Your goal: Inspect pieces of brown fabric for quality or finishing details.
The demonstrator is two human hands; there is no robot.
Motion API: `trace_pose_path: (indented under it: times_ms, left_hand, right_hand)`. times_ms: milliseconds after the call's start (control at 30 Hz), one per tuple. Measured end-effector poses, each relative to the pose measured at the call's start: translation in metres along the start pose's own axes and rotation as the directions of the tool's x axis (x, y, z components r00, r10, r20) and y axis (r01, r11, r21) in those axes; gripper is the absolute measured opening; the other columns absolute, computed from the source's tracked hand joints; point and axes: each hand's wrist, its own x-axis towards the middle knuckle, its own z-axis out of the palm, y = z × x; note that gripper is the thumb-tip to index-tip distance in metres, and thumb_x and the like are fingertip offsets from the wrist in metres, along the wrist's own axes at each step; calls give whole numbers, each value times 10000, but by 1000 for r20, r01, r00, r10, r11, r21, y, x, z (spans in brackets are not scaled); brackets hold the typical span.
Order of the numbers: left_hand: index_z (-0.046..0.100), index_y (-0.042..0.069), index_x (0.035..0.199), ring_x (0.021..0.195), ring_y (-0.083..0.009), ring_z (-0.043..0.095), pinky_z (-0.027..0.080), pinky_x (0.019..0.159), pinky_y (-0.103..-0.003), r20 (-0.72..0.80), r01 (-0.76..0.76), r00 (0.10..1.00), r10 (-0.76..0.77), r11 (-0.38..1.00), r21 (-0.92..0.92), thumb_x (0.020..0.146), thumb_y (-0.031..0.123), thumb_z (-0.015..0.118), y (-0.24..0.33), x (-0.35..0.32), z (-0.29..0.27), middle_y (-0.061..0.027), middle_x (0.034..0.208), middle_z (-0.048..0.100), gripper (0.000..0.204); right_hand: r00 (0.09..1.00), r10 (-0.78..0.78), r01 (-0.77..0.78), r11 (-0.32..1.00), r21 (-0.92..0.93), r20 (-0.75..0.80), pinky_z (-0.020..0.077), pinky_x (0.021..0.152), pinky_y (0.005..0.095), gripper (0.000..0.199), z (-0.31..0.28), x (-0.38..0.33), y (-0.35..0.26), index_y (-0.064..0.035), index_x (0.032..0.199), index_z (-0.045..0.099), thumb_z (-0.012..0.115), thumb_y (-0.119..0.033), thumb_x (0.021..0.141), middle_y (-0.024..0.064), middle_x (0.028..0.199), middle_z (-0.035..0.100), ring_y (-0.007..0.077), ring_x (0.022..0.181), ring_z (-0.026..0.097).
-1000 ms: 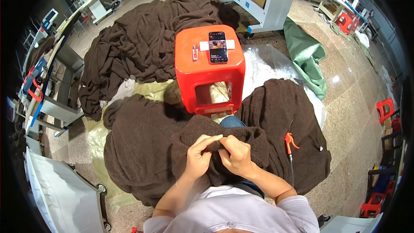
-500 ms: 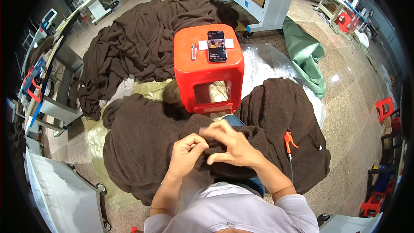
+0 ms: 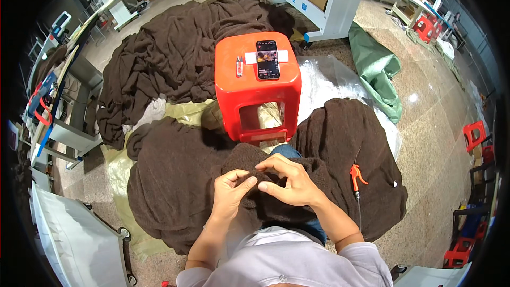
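Note:
A dark brown knitted cloth (image 3: 287, 210) lies bunched over my lap. My left hand (image 3: 229, 195) pinches a raised fold of it between thumb and fingers. Facing it, my right hand (image 3: 292, 183) has its thumb and fingers curved around the same fold, the fingertips close to those of the left. Just beyond my lap stands a red plastic stool (image 3: 228, 82). On its top lie a phone (image 3: 268, 59) with a lit screen and a small pair of thread snips (image 3: 239, 67). What exactly lies between my fingertips is too small to make out.
Brown fabric heaps lie left (image 3: 170, 186) and right (image 3: 345, 143) of my lap, a larger heap (image 3: 180, 42) beyond. An orange air blow gun (image 3: 356, 177) with a hose rests on the right heap. A wheeled white cart (image 3: 82, 234) stands left; green sheeting (image 3: 374, 64) lies far right.
My right hand, raised and blurred before, has come down, its thumb and fingers closing in around the fold. My left hand has stayed nearly in place. The phone's picture has changed.

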Motion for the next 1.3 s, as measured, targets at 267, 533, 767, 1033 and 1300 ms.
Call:
trace_pose_path:
  times_ms: [267,533,767,1033,1300]
  left_hand:
    - [691,-37,952,770,-55,596,476,684,-194,24,-24,1000,19,970,241,828,-17,733,-4,2,-1,-18,860,680,133]
    - [682,6,982,818,-58,604,473,773,-215,50,112,993,-109,992,-62,879,103,721,-4,24,-11,-11,915,687,146]
    - [676,12,981,811,-61,609,475,767,-214,45,122,992,-119,990,-73,897,118,708,-9,18,-33,-8,898,685,139]
    - [658,25,973,816,-60,604,479,756,-207,41,82,996,-79,994,-76,918,140,688,-16,19,-19,-1,896,671,131]
    - [667,7,987,806,-55,608,486,753,-199,121,140,982,-143,990,32,856,62,743,-4,21,-13,-2,901,669,162]
  right_hand:
    - [999,-17,16,1000,-22,-44,462,654,299,52,6,-3,24,17,886,602,647,-5,871,91,809,606,188,731,586]
    - [969,228,-244,946,214,94,456,770,228,191,10,10,28,4,1085,605,619,-138,958,11,933,591,76,929,546]
    - [967,250,-256,922,290,58,382,649,200,88,7,4,56,-31,940,563,615,-100,956,-49,801,507,28,727,446]
    - [936,266,-324,907,268,231,385,644,211,176,9,4,48,-9,1059,581,638,-135,951,-36,855,543,33,738,456]
    - [981,186,-195,954,229,61,384,609,231,148,12,10,56,-5,846,627,648,-125,929,-29,721,539,40,688,456]
